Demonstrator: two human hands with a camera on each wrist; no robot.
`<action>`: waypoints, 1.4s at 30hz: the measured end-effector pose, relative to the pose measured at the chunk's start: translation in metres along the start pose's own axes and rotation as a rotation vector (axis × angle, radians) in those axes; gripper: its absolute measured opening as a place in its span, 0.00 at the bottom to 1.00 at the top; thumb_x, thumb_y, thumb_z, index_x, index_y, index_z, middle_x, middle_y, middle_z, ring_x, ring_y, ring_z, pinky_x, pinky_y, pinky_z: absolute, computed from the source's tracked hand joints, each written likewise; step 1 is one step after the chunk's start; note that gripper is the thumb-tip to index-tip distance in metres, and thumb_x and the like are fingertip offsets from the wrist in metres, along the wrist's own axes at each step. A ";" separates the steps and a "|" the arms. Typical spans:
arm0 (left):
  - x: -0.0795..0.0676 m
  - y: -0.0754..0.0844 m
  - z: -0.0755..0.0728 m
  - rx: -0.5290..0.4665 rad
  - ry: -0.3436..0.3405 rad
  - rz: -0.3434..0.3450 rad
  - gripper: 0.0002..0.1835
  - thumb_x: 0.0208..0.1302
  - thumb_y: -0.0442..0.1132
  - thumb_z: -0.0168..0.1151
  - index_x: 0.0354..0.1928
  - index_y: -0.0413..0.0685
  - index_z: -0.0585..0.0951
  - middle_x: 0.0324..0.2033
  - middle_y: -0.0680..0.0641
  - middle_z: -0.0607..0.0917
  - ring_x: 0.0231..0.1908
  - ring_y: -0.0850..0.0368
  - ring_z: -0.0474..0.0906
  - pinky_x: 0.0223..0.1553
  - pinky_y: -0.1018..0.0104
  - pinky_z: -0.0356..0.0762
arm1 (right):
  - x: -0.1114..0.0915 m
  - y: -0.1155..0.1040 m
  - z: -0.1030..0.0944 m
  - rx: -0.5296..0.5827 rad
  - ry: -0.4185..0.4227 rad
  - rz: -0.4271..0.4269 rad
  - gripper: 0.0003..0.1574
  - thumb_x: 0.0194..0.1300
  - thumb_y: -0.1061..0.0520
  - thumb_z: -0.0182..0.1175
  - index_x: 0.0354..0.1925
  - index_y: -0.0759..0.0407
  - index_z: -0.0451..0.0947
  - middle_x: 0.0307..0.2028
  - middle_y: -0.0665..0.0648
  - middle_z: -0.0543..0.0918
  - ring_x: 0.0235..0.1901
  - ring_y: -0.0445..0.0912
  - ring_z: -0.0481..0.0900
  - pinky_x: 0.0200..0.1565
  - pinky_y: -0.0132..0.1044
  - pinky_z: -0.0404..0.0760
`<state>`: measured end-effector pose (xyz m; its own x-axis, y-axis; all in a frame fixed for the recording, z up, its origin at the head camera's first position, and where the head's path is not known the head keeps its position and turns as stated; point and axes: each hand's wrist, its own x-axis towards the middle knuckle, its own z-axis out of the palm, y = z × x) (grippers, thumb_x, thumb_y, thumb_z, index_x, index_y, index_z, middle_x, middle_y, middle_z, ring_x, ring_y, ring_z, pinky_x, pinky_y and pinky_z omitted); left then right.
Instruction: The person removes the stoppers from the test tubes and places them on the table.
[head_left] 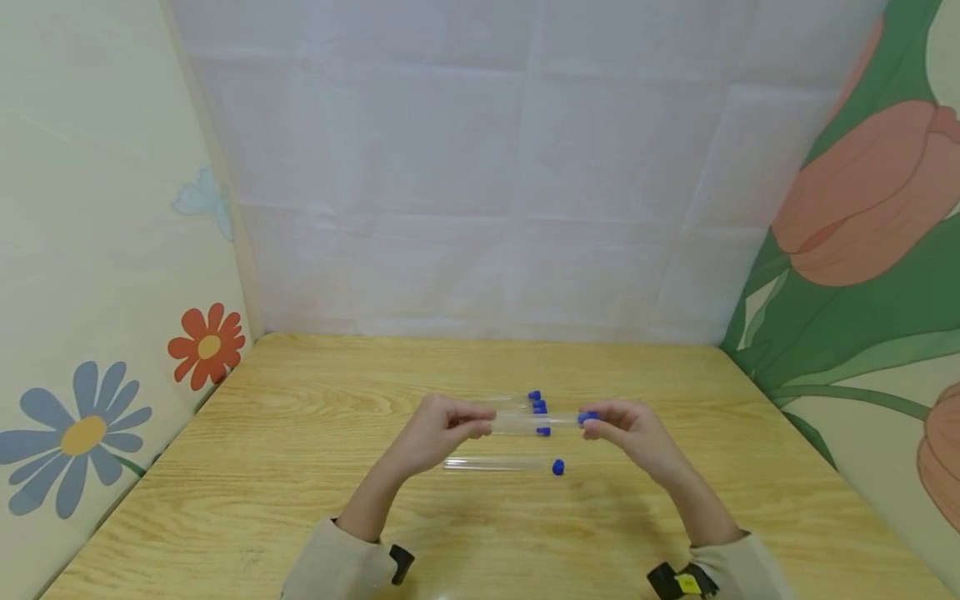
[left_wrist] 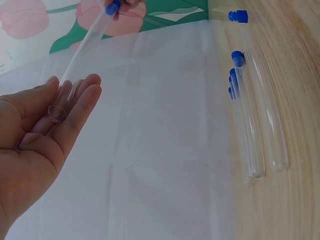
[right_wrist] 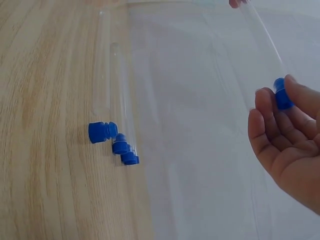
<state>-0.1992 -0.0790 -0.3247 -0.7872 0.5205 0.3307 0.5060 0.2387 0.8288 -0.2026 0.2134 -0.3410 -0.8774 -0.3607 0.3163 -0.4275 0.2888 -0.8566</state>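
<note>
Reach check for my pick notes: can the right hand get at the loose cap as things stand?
Probably yes: nothing visible covers the loose cap. But the right hand pinches another cap, so it would likely need to let go first.

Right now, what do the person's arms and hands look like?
The person wears light beige fabric sleeves. A small black fitting shows by the left; another, with a yellow patch, by the right. The left hand and right hand wear no gloves.

L hand (left_wrist: 40, 155): holds clear tube (left_wrist: 85, 55) nr rounded end
Top: R hand (left_wrist: 132, 9) at its blue cap (left_wrist: 113, 7)
Table (left_wrist: 302, 150): more tubes (left_wrist: 272, 117) w/ blue caps (left_wrist: 238, 58), overlapping, prob. 4
</note>
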 end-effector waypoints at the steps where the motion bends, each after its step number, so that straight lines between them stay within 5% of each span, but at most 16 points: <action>1: 0.000 0.000 0.000 0.003 0.003 0.000 0.13 0.61 0.34 0.56 0.46 0.35 0.79 0.39 0.41 0.82 0.30 0.60 0.80 0.24 0.74 0.74 | 0.000 0.000 0.000 -0.004 0.007 0.002 0.13 0.62 0.64 0.54 0.41 0.76 0.73 0.31 0.51 0.80 0.32 0.42 0.79 0.38 0.35 0.79; 7: 0.001 0.000 0.000 0.054 0.010 0.012 0.13 0.60 0.34 0.58 0.46 0.37 0.79 0.39 0.42 0.83 0.11 0.66 0.56 0.13 0.75 0.58 | 0.000 -0.001 0.002 -0.007 0.046 0.011 0.13 0.61 0.63 0.55 0.40 0.75 0.74 0.30 0.51 0.80 0.31 0.43 0.79 0.37 0.39 0.79; 25: 0.002 -0.001 0.000 0.077 0.014 0.038 0.13 0.59 0.29 0.57 0.46 0.35 0.78 0.39 0.41 0.82 0.15 0.65 0.69 0.14 0.76 0.60 | -0.001 -0.003 0.007 0.005 0.123 -0.107 0.09 0.59 0.69 0.56 0.37 0.76 0.74 0.28 0.47 0.80 0.29 0.42 0.79 0.32 0.32 0.80; 36: 0.002 0.002 -0.001 0.094 0.019 0.035 0.13 0.58 0.29 0.57 0.46 0.35 0.78 0.40 0.40 0.82 0.12 0.68 0.62 0.12 0.76 0.58 | 0.001 -0.002 0.008 -0.046 0.180 -0.131 0.05 0.57 0.69 0.58 0.33 0.73 0.76 0.26 0.55 0.81 0.25 0.42 0.78 0.28 0.31 0.79; 42: 0.001 0.001 -0.002 0.086 -0.004 0.041 0.13 0.58 0.29 0.57 0.46 0.34 0.78 0.40 0.39 0.81 0.13 0.65 0.64 0.14 0.76 0.61 | -0.001 0.001 0.006 -0.047 0.141 -0.116 0.05 0.57 0.69 0.57 0.33 0.73 0.76 0.27 0.63 0.79 0.27 0.40 0.78 0.30 0.32 0.80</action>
<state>-0.2001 -0.0796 -0.3230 -0.7635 0.5350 0.3617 0.5666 0.2863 0.7726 -0.2013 0.2088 -0.3447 -0.8422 -0.2666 0.4687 -0.5343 0.2950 -0.7922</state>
